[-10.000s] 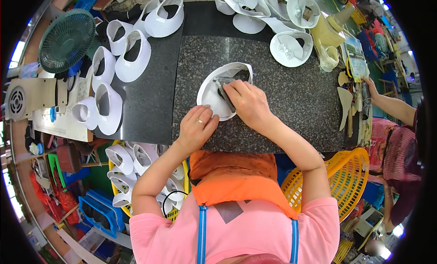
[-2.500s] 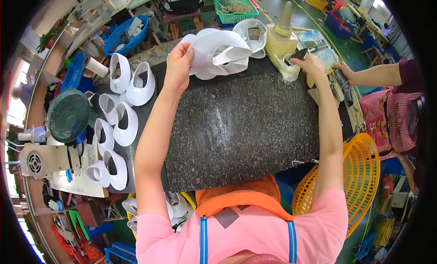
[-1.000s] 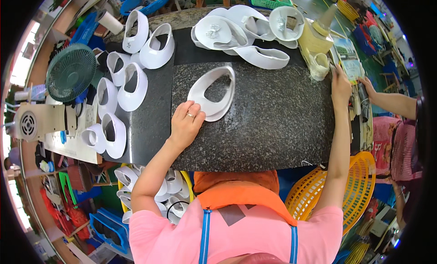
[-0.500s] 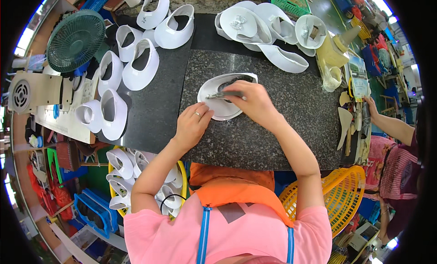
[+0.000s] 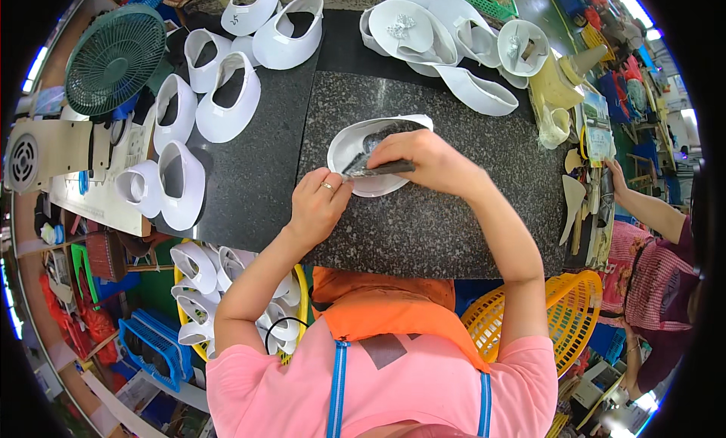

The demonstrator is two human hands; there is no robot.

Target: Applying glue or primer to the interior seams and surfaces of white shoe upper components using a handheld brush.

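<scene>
A white shoe upper (image 5: 347, 143) lies on the speckled stone slab (image 5: 454, 211) in front of me, its opening facing up. My left hand (image 5: 321, 204), with a ring on one finger, is closed on the upper's near left edge. In my right hand (image 5: 423, 158) is a slim grey metal hand tool (image 5: 389, 168). Its pointed end reaches over the inside of the upper, close to my left fingertips. Whether the tip touches the material I cannot tell, and my right fingers partly hide the tool.
White uppers (image 5: 228, 98) stand in rows on the left of the bench; another pile, some with silvery bows (image 5: 401, 26), lies at the back right. Tools (image 5: 572, 211) line the right edge. A green fan (image 5: 116, 60) stands at left, a yellow basket (image 5: 578, 309) lower right. A co-worker's arm (image 5: 650, 211) is at far right.
The tool in my right hand has swung to a different angle and its tip now sits nearer my left fingertips. My left hand keeps hold of the upper's edge.
</scene>
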